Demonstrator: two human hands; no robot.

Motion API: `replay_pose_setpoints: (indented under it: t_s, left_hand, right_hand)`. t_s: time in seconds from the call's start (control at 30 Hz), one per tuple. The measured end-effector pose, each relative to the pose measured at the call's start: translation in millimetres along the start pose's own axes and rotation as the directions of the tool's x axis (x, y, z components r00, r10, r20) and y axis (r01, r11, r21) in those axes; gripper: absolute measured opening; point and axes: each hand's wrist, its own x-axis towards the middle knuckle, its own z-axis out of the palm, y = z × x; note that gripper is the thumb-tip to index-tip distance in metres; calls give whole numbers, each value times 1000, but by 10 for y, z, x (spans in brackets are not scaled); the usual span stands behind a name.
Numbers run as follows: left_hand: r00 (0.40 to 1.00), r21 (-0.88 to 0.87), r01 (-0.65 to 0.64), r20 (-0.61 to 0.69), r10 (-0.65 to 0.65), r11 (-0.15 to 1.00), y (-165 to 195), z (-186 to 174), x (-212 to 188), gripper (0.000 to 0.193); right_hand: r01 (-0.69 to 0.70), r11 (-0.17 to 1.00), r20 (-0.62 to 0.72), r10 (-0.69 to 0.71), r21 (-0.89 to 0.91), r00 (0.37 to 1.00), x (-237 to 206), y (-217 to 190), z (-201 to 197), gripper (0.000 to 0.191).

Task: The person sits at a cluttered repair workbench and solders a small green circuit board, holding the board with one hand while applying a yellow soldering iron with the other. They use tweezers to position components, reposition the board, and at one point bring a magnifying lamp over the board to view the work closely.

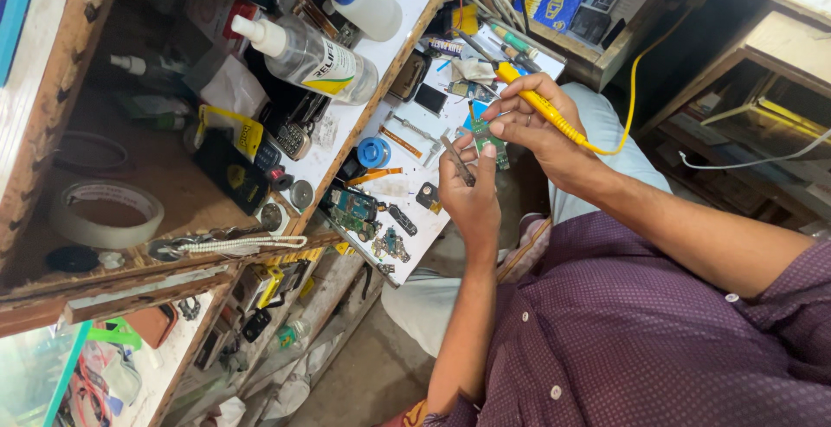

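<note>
My left hand [468, 186] grips metal tweezers [456, 158] and steadies a small green circuit board [486, 138] over the white work surface [407, 197]. My right hand [534, 121] holds a yellow soldering iron [530, 98], its tip down by the board. The iron's yellow cord [634, 80] loops off to the right. Both hands hover close together above my lap.
Loose phone parts, small boards and screws lie on the white surface. Two clear plastic bottles [316, 59] lie on the shelf edge above. A roll of tape [106, 213] sits on the wooden shelf at left. A blue solder spool [374, 152] stands near the parts.
</note>
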Motion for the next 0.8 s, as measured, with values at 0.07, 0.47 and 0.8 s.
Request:
replay_pose_setpoints:
  t_s: [0.07,0.47,0.8]
  left_hand:
    - [1000,31,-22,-2,22,999,-10,2,0,33]
    - [998,148,-56,-11,59,987,10,-32,-30,33]
    - [999,-14,45,15,-44,999,-44,-55,3,28]
  right_hand:
    - [-1,1000,0,1,-2,1000,3,-4,-3,39]
    - [6,1000,24,-5,-6,1000,-24,15,4,38]
    - [19,999,28,-18,-29,999,-22,19,-2,36]
